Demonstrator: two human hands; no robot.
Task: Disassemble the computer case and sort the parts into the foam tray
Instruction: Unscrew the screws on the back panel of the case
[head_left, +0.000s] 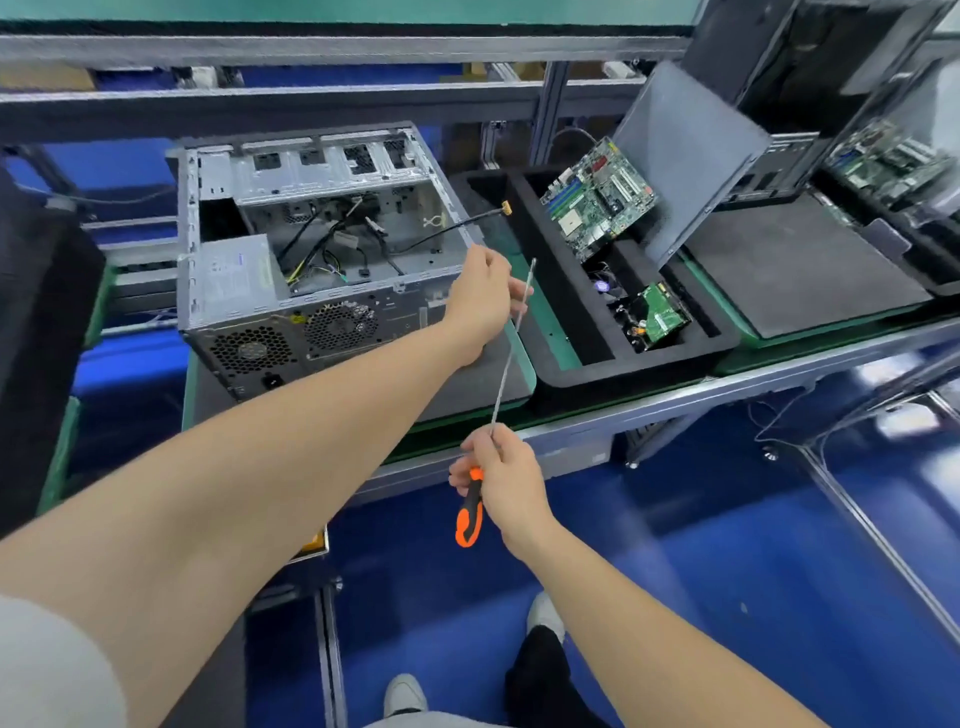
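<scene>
My right hand (501, 480) curls round the screwdriver (470, 512) where thin steel shaft meets orange-black handle; my left hand (483, 296) pinches the shaft, beside the open grey metal case (311, 270), left of the black foam tray (571, 371).

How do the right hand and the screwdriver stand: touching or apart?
Touching. The head view shows the right hand gripping the screwdriver where its orange handle meets the shaft, fingers curled round it.
</scene>
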